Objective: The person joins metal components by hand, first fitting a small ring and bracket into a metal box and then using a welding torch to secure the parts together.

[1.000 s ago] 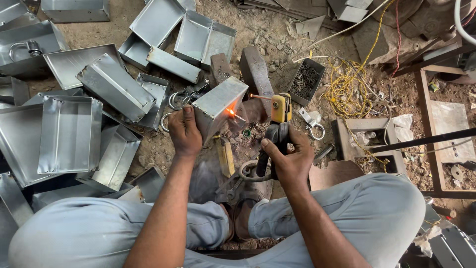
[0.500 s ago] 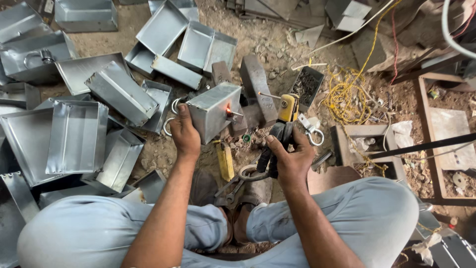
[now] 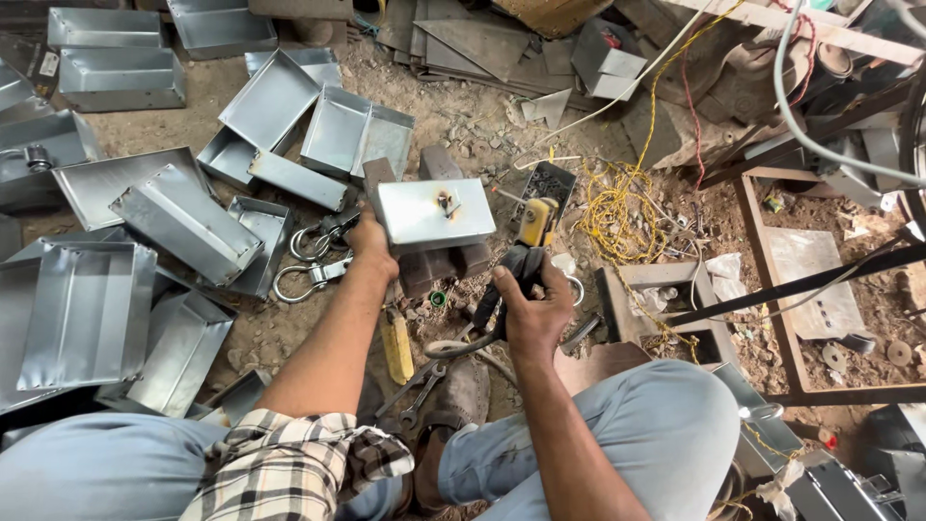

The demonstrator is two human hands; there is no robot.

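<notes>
Two hands grip: left steadies metal box lying crosswise; right clasps welding holder.

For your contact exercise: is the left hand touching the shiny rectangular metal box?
Touching: the head view shows the left hand gripping the shiny rectangular metal box at its left edge.

Light blue-grey trousers over both legs, creased at the knees. Checked shirt sleeve in cream, black and rust, rolled above the left elbow. Bare forearms, bare left hand and right hand, no gloves, no rings visible.
</notes>
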